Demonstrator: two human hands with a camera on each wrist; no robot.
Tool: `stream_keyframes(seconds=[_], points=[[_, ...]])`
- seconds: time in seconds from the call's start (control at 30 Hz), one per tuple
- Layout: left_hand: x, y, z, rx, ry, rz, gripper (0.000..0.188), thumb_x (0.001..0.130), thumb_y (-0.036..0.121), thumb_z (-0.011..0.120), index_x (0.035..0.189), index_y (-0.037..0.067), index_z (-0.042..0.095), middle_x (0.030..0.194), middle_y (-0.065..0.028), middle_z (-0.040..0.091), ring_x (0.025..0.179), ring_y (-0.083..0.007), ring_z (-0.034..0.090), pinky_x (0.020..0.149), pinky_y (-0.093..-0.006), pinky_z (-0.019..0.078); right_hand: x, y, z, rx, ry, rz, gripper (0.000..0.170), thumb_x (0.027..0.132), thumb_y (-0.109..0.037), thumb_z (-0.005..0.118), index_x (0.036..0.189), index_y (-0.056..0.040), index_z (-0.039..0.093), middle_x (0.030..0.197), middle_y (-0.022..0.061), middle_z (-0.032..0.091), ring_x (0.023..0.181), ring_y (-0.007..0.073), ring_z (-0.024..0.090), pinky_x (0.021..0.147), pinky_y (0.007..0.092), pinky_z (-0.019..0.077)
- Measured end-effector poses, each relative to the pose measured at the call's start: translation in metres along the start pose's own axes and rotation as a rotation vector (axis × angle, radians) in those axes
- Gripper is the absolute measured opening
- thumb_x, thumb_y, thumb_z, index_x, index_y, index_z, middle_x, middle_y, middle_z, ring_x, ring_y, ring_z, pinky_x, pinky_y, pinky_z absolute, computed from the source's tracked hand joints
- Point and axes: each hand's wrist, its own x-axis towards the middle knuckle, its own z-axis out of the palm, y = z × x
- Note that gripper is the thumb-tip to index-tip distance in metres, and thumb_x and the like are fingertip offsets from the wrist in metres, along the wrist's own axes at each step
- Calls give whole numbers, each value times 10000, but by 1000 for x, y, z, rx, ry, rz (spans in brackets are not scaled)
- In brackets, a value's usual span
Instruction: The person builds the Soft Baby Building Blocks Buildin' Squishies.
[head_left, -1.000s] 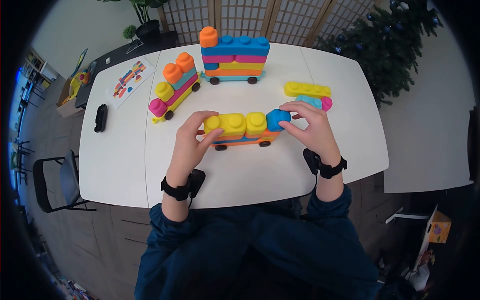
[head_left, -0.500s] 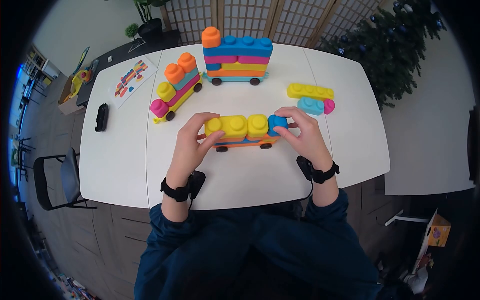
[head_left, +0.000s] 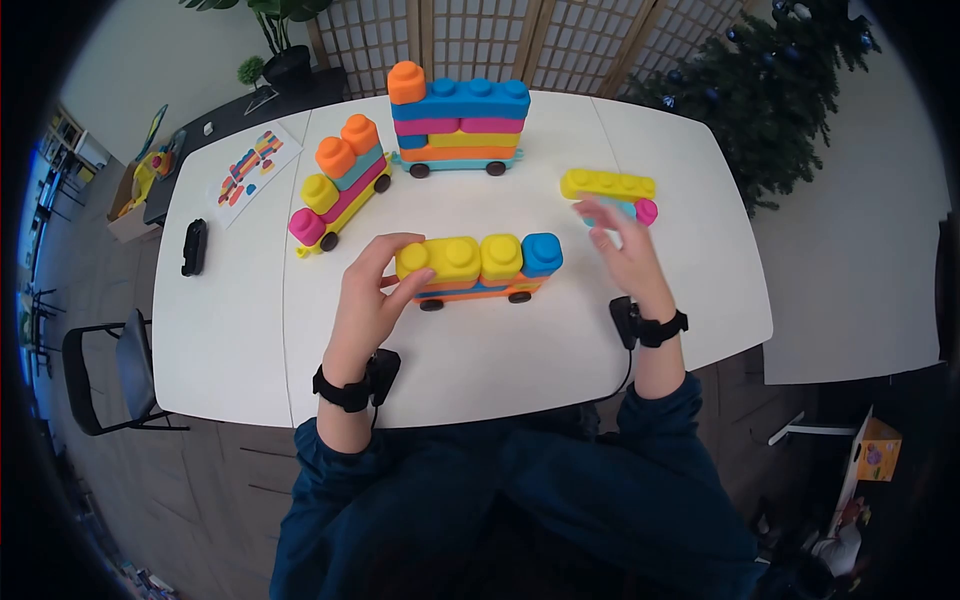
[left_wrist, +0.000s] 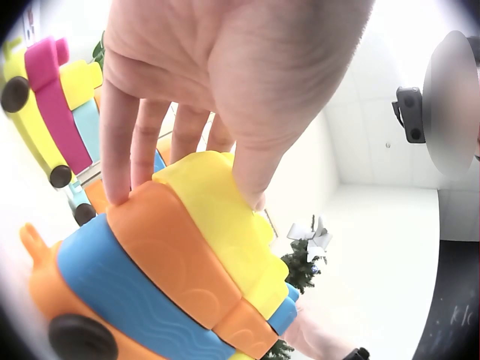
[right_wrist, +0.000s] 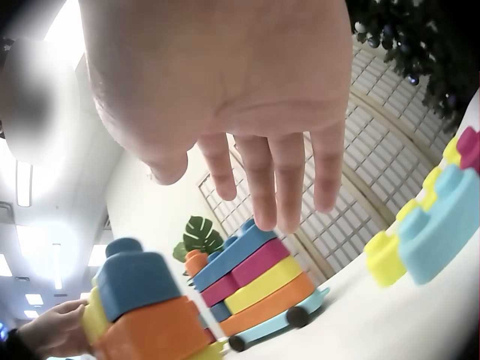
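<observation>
My left hand (head_left: 368,292) grips the left end of a toy wagon of stacked bricks, its thumb and fingers on either side of a long yellow brick (head_left: 438,258). A single yellow brick (head_left: 500,257) and a blue brick (head_left: 542,255) follow along the top row. Beneath them, orange and blue layers sit on an orange base with dark wheels (left_wrist: 82,339). My right hand (head_left: 630,258) is off the wagon, empty, its fingers extended and blurred in the head view. Its fingertips overlap a light blue brick (right_wrist: 442,225), beside a pink brick (head_left: 647,212) and a four-stud yellow brick (head_left: 608,185).
Behind stands a tall brick wagon (head_left: 460,125); a second, slanting one (head_left: 345,190) is at the left. A printed picture sheet (head_left: 258,170) and a black case (head_left: 194,247) lie on the white table's (head_left: 220,350) left side. A decorated tree (head_left: 765,110) borders the right.
My right hand has let go of the blue brick and moved right, toward the loose bricks. The blue brick stays on the wagon's right end; my left hand keeps its hold.
</observation>
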Motion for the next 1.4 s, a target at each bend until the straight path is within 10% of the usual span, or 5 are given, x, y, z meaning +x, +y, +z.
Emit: stream_keyframes(seconds=[0.23,0.63,0.93,1.4], points=[[0,0,1,-6,4,2,341,913,163,763,1222,79,645,1179,-72,682,1068,-213,676,832,-341,601,46,89,-77,-480,227,75,257,911,-167,721,1131,-36,702,1148,158,698,1079,323,673,941,384,532],[-1,0,0,-12,-20,-8,347,923,136,747,1243,55,641,1206,-64,666,1125,-186,639,844,-324,605,64,129,-68,-501,-15,284,225,868,-106,737,1063,-6,687,1141,173,681,1046,353,659,959,409,521],[1,4,-3,-9,-56,-12,378,918,144,751,1268,59,636,1228,-83,670,1160,-210,640,878,-351,603,65,49,-61,-491,292,-58,252,939,-138,698,1131,-9,601,1094,171,661,1000,364,653,903,394,529],[-1,10,-15,-20,104,196,562,925,130,712,1453,74,526,1332,-148,644,1251,-288,613,1041,-394,496,36,-72,30,-58,-120,-338,298,869,-209,787,1051,-51,611,997,101,652,919,303,656,799,351,531]])
